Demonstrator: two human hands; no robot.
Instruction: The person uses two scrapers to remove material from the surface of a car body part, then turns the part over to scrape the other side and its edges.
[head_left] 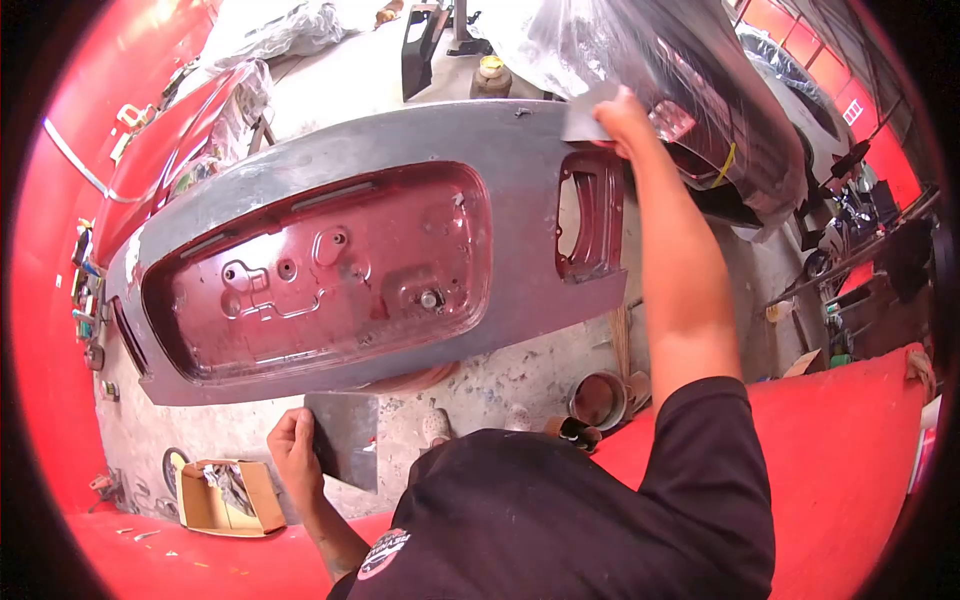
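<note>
A grey-primed car trunk lid [530,215] with a bare dark-red recess stands across the middle of the view. At its upper right corner, my right hand [622,122] is closed on a grey piece of sandpaper [585,115], which lies against the top edge of the lid. Below the lid, my left hand [293,445] has its fingers curled in. Right beside it is a dark flat sheet [347,440]; whether the fingers grip it cannot be made out.
Behind the lid stands a dark car part under clear plastic [640,50], near a small yellow-capped container [491,77]. An open cardboard box [230,497] sits on the floor at lower left. A bucket [598,398] is below the lid's right side. A red panel [170,165] leans at left.
</note>
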